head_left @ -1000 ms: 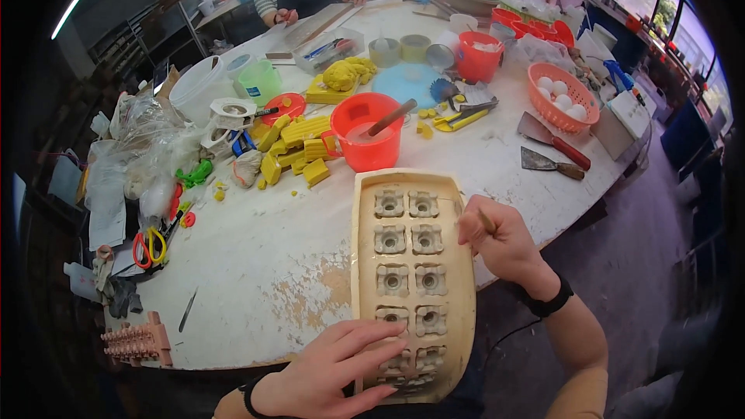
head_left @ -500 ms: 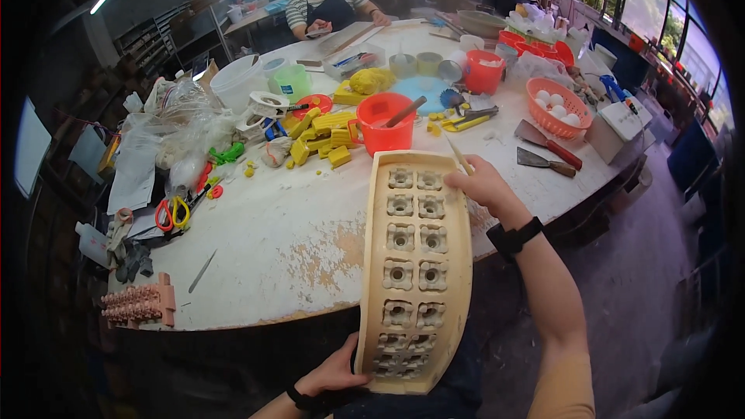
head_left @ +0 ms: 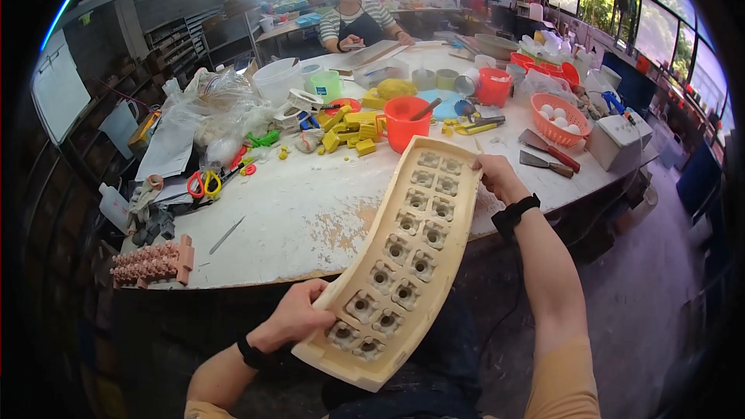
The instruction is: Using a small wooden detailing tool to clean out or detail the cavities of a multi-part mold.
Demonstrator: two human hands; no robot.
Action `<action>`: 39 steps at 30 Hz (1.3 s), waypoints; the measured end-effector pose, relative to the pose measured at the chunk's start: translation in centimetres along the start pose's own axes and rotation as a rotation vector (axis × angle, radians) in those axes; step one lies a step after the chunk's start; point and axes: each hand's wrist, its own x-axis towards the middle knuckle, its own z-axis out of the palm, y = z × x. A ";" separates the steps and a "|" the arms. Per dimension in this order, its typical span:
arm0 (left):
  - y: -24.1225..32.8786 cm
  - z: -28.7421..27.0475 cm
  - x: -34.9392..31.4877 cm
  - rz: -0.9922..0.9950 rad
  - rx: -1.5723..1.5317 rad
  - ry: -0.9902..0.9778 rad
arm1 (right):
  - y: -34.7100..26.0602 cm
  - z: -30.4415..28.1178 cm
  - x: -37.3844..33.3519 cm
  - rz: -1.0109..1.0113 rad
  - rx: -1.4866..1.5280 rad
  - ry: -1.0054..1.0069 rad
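A long cream mould (head_left: 397,252) with two rows of shaped cavities, each with a dark hole, hangs at a slant between my hands in front of the table's near edge. Its body bends slightly along its length. My left hand (head_left: 293,315) is closed on the lower left edge, the thumb over the rim beside the cavities. At the far right corner my right hand (head_left: 499,177) grips the rim; part of its fingers is hidden behind the mould. A pink moulded piece (head_left: 155,264) with rows of knobs lies at the table's left corner.
On the worn white table (head_left: 310,202) stand a red mug (head_left: 405,126) with a stick in it and yellow blocks (head_left: 345,128). Scissors (head_left: 204,184), a thin blade (head_left: 226,234), scrapers (head_left: 547,163) and a basket of white balls (head_left: 560,120) lie around. Someone (head_left: 361,23) sits across the table.
The mould has swung from nearly upright to a slant, its lower end moving left. My left hand has risen along its left edge. The thin stick at my right hand no longer shows.
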 end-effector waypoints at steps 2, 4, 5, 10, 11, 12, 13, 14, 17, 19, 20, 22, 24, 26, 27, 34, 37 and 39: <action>3.3 -3.3 0.3 -0.046 0.154 -0.035 | 1.2 -1.0 -1.2 -0.021 0.014 0.103; 6.8 -7.3 1.6 -0.133 0.388 -0.071 | 2.5 -1.4 -3.2 -0.041 -0.067 0.148; 9.1 -9.0 2.4 -0.168 0.489 -0.112 | 3.2 -1.7 -4.9 -0.142 -0.127 0.175; 14.3 -16.4 8.2 -0.194 0.968 -0.108 | 5.3 0.2 -12.0 -0.235 -0.338 0.258; 13.8 -18.1 9.6 -0.095 1.053 -0.066 | 5.7 0.1 -12.8 -0.230 -0.335 0.253; 13.8 -20.2 10.4 -0.047 1.068 0.076 | 5.3 0.1 -14.0 -0.260 -0.176 0.156; 15.7 -19.6 9.8 0.043 1.197 0.163 | 5.5 -0.2 -14.9 -0.283 -0.016 0.072; 16.6 -18.7 9.5 0.108 1.163 0.155 | 6.4 -1.1 -15.5 -0.270 -0.017 0.079; 18.4 -13.3 6.8 0.222 1.007 -0.001 | 11.0 -3.7 -17.2 -0.316 0.076 0.344; 19.5 -9.1 3.5 0.274 0.940 -0.184 | 15.2 -3.9 -18.6 -0.355 0.012 0.472; 18.9 -7.4 2.2 0.306 0.907 -0.243 | 17.5 -3.5 -19.6 -0.358 -0.038 0.467; 17.6 -4.2 -0.9 0.375 0.874 -0.306 | 18.3 -1.8 -19.6 -0.369 -0.068 0.419; 17.1 -3.0 -0.8 0.437 0.839 -0.354 | 17.1 -1.5 -20.3 -0.441 0.016 0.429; 17.6 -2.8 0.0 0.494 0.761 -0.454 | 12.8 -2.8 -20.0 -0.455 0.008 0.437; 17.5 -2.8 0.7 0.488 0.721 -0.420 | 9.6 -3.3 -19.4 -0.474 0.012 0.446; 15.0 -2.9 3.2 0.475 0.637 -0.345 | -3.5 -1.4 -13.3 -0.639 -0.611 -0.193; 14.2 -2.8 2.8 0.452 0.590 -0.305 | -5.1 0.3 -11.2 -0.455 -0.966 -0.336; 13.7 -3.0 2.5 0.420 0.554 -0.289 | -5.1 1.3 -10.3 -0.377 -1.092 -0.401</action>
